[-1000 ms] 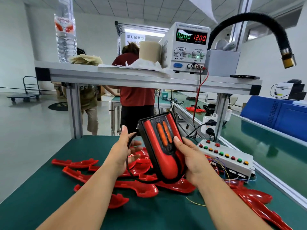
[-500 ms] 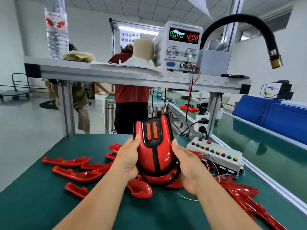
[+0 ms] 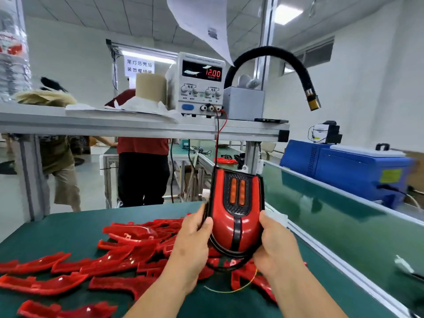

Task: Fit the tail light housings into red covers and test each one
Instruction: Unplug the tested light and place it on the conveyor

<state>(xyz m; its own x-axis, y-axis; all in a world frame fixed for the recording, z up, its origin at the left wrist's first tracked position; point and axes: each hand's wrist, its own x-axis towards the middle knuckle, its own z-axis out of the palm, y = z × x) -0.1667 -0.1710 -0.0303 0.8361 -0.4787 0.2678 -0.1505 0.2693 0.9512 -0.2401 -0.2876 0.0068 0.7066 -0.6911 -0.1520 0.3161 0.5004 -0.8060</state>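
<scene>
Across the lower left of the frame, loose red covers (image 3: 68, 269) are lying scattered on the green bench (image 3: 68, 223), presumably as stock. At centre, the assembled tail light (image 3: 236, 214) is standing upright, lens toward the camera, likely for inspection. Left hand (image 3: 190, 246) and right hand (image 3: 275, 246) are clamping its sides, fingers curled round.

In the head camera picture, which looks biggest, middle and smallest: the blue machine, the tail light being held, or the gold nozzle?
1. Blue machine
2. Tail light, though its nearness to the camera flatters it
3. Gold nozzle, clearly smallest
</scene>
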